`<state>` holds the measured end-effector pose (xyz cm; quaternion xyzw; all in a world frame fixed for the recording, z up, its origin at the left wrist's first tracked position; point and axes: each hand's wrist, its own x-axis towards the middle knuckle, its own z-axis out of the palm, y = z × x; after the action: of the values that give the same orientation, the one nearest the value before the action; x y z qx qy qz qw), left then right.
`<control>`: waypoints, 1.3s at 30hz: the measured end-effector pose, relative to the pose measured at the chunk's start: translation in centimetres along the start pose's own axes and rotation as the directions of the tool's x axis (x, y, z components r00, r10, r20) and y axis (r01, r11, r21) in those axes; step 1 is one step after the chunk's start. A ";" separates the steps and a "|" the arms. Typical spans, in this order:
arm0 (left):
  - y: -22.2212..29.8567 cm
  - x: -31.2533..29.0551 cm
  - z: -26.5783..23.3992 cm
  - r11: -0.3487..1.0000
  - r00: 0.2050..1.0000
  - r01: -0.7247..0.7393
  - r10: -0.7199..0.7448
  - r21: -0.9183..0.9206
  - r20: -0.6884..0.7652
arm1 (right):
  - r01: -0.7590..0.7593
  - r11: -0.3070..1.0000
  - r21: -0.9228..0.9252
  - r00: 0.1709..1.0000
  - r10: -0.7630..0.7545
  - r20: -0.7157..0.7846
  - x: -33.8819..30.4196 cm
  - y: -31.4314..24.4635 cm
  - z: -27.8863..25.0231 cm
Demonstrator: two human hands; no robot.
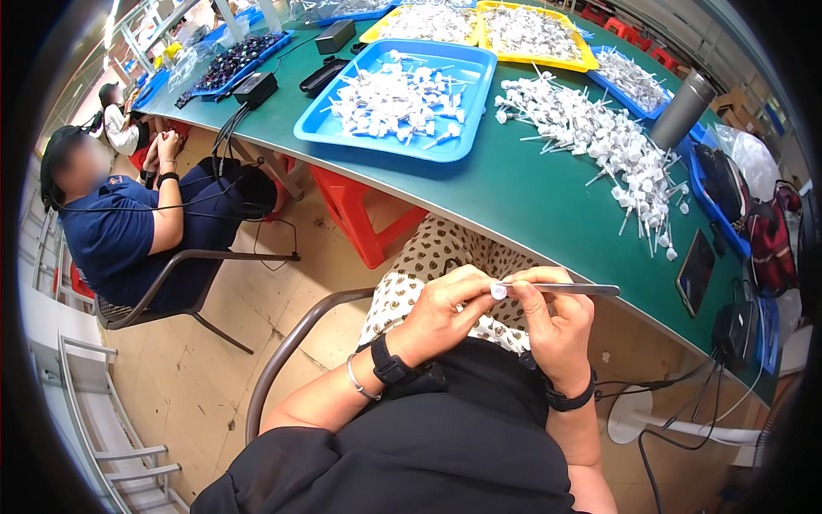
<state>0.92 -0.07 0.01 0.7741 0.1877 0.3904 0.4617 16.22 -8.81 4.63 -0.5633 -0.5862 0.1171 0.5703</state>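
Above my lap, my left hand (447,304) pinches a small white round-headed piece (498,292) between thumb and fingertips. My right hand (556,324) is closed on a pair of metal tweezers (591,289), whose tip end meets the white piece. Part of the piece is hidden by my fingers. On the green table (531,201) ahead lies a loose heap of similar white pieces with thin stems (599,137). To its left stands a blue tray (310,128) with more of these white pieces in it.
Yellow trays (591,58) of white pieces stand behind. A grey flask (685,110), a phone (695,272) and a bag (775,227) are at the right. A red stool (349,206) is under the table; a seated person (120,214) is at the left. Cables hang at lower right.
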 end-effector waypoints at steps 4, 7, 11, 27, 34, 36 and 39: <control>0.2 -0.1 -0.1 1.000 1.000 0.023 -0.023 0.013 -0.004 | -0.011 1.000 -0.004 1.000 0.011 0.000 0.0 -0.2 0.0; 0.2 -0.1 -0.1 1.000 1.000 -0.002 0.003 0.029 -0.006 | -0.015 1.000 -0.004 1.000 0.015 -0.001 0.0 0.0 0.1; 0.0 -0.1 -0.1 0.999 1.000 -0.001 0.001 0.033 0.005 | -0.024 1.000 -0.003 1.000 0.024 -0.003 -0.2 0.2 0.2; -0.6 -0.3 -0.1 0.994 0.998 -0.062 0.061 0.089 0.013 | 0.198 0.962 -0.185 0.973 -0.171 0.155 0.6 -0.8 -0.2; 0.2 0.1 -1.1 0.999 1.000 0.012 -0.011 0.044 -0.030 | -0.103 0.976 0.191 0.994 0.108 -0.019 -0.4 0.4 0.8; -0.1 -0.1 -1.1 0.999 0.999 0.014 -0.012 0.046 -0.037 | -0.115 0.972 0.203 0.992 0.124 -0.032 -0.7 0.6 1.0; -0.2 -0.2 -1.0 0.998 0.999 0.016 -0.014 0.067 -0.036 | -0.059 0.988 0.142 0.997 0.067 -0.049 -0.8 0.9 1.3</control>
<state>0.06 0.45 0.02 0.7807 0.2146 0.3941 0.4349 15.37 -8.51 3.07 -0.5431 -0.5431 0.1609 0.6198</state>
